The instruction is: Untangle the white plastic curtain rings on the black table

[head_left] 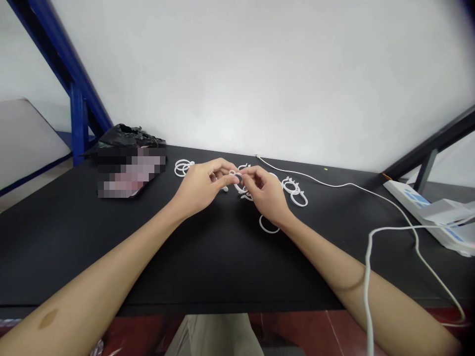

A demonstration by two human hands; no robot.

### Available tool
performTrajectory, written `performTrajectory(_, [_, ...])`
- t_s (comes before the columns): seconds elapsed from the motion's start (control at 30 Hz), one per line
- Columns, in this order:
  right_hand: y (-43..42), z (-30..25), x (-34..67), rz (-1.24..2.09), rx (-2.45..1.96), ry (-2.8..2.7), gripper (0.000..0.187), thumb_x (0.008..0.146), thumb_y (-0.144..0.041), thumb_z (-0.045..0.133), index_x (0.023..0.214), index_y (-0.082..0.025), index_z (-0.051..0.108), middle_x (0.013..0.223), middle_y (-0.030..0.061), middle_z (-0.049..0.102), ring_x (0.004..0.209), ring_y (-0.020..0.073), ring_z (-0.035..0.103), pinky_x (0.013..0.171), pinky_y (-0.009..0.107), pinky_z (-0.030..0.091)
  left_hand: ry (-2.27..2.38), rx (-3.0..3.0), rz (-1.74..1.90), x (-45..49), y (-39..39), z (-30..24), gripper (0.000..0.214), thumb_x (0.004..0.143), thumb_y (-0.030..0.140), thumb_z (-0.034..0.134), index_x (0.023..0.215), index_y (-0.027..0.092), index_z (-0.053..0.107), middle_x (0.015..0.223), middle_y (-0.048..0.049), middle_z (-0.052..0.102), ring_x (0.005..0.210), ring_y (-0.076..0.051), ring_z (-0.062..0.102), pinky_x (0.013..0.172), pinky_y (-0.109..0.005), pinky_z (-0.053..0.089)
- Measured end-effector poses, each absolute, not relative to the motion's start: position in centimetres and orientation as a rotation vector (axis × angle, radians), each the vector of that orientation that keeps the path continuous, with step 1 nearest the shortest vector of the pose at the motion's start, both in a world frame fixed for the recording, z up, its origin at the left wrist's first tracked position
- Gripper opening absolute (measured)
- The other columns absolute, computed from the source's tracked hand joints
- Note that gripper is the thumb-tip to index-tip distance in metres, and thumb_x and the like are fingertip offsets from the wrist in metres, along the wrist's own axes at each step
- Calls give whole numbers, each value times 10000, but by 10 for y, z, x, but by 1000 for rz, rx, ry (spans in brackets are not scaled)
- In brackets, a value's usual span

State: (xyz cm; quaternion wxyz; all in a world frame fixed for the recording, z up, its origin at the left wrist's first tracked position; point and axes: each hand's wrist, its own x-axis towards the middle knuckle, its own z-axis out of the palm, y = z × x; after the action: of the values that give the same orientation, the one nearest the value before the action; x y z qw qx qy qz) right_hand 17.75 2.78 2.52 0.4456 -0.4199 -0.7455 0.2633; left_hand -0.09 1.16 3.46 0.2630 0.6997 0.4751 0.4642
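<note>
Close together above the middle of the table, my two hands work on one small white plastic ring [238, 174], which looks like a curtain ring. My left hand [203, 184] pinches its left side between thumb and fingers. At its right side, the fingertips of my right hand [266, 194] are pressed together on it. More white rings [249, 197] lie behind and below the hands, partly hidden. A few overlapping rings [181, 168] rest to the left, and a cluster of rings [291, 186] sits to the right. One loose ring [267, 231] lies by my right wrist.
A black plastic bag [124, 136] and a blurred-out flat item [131, 173] lie at the back left of the black table [208, 277]. A white cable [349, 184] runs across the right side, passing over my right forearm. A white-and-blue box [423, 207] stands far right.
</note>
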Motion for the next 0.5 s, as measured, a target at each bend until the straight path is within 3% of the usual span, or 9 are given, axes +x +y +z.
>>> performTrajectory(0.1, [27,26,179,660,-989,-1875,173,922,-305,529,949,-197,661,761,-8,667,652,112,580,626,246,458,1277,1881,1274,-1,10,37,213,843,422,654,904,228,717,765,-5,705,657,-138,589,628,-263,459])
performTrajectory(0.5, [36,31,193,152,-1183,-1923,235,950,-321,475,939,-199,675,846,41,698,716,158,592,693,304,470,1434,1676,1583,-14,20,34,245,890,434,558,777,217,549,585,30,586,574,-135,563,588,-248,411])
